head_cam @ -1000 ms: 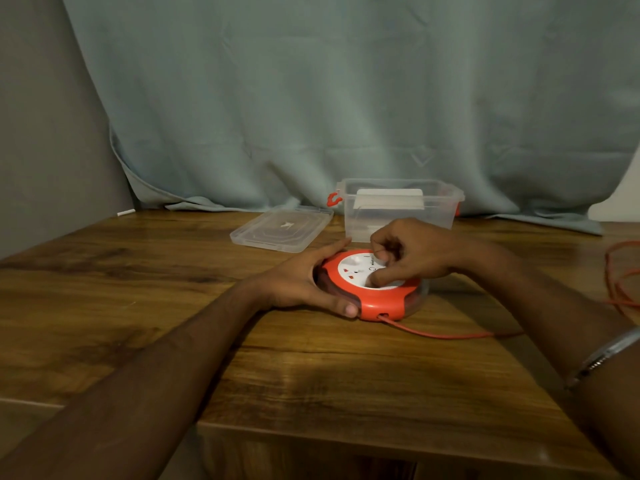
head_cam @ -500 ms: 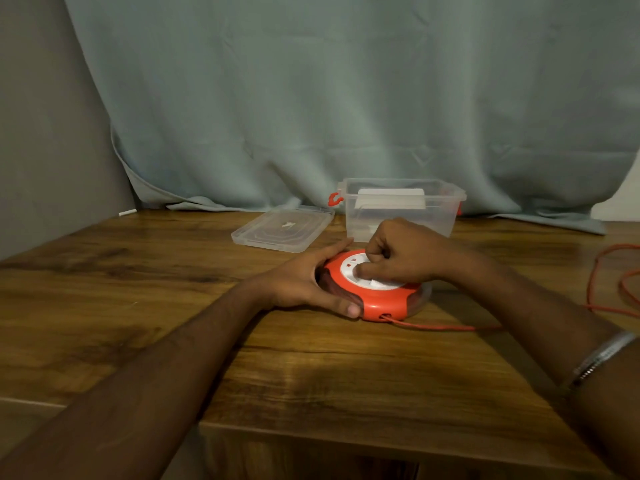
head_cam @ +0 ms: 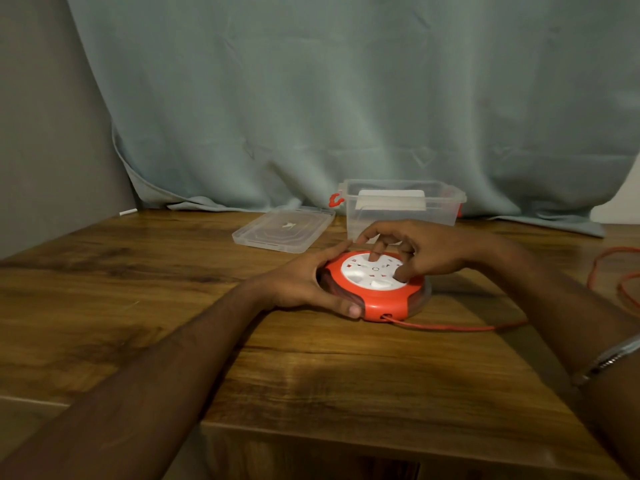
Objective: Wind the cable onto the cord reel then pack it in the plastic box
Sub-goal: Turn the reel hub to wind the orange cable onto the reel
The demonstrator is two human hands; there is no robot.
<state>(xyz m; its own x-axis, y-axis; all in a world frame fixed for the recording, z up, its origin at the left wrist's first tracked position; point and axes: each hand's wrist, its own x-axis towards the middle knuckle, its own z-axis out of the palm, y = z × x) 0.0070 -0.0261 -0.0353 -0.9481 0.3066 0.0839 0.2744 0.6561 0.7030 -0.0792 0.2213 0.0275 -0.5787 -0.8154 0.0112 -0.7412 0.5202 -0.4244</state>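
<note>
Orange cord reel [head_cam: 375, 289] w/ white socket face, flat on wooden worktop [head_cam: 311, 375], centre-right, well back from near edge. Left hand [head_cam: 304, 282] cupped round reel's left rim, thumb at front, grip holding it. Right hand [head_cam: 415, 251] on top, fingertips [head_cam: 374, 256] pressing white face, grip loosely spread. Orange cable [head_cam: 450, 328] exiting reel's front, trailing right along worktop to loops at right edge. Clear plastic box [head_cam: 401, 209] just behind reel, lid off. Lid [head_cam: 284, 228] flat beside box, to left. Bare wood left & in front. Curtain [head_cam: 346, 98] behind.
</note>
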